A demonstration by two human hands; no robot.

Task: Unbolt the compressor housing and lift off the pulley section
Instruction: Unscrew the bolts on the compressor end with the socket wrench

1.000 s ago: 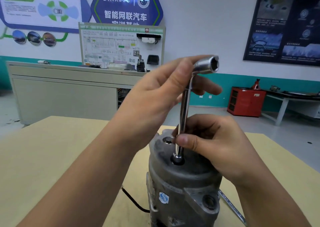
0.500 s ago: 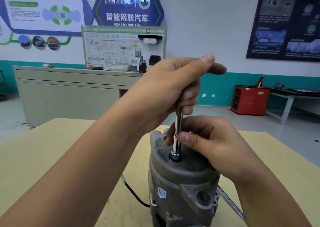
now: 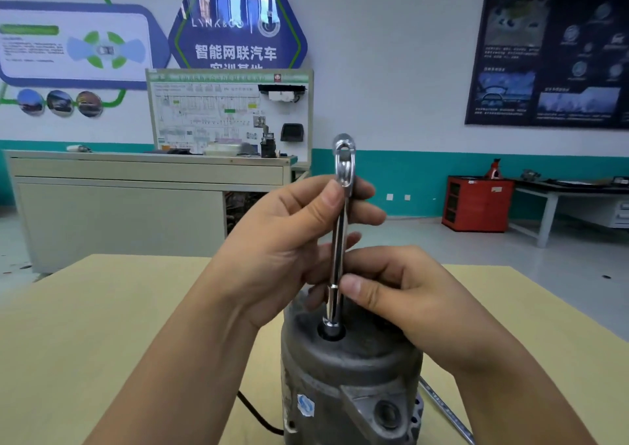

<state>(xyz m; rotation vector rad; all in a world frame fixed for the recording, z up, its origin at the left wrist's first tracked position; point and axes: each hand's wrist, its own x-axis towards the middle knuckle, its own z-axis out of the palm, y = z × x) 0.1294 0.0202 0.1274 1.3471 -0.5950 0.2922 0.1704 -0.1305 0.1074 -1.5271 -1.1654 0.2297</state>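
Note:
A grey cast compressor housing (image 3: 354, 373) stands upright on the tan table (image 3: 102, 325), right in front of me. A chrome L-shaped socket wrench (image 3: 338, 250) stands upright with its lower end in a bolt hole on the housing's top face. My left hand (image 3: 282, 250) holds the upper shaft, thumb and fingers around it just under the bent head. My right hand (image 3: 401, 295) pinches the lower shaft just above the housing. The bolt itself is hidden inside the hole. The pulley section is out of sight below the frame.
A black cable (image 3: 255, 414) trails from the housing's left side across the table. A metal bar (image 3: 446, 410) lies on the table to the right of the housing. Beyond the table are a grey cabinet (image 3: 136, 206), a red cabinet (image 3: 476, 203) and a workbench.
The wrench has turned: its bent socket head pointed right, was covered by my left hand, and now shows above it. My left hand has regripped the shaft. My right hand stayed low.

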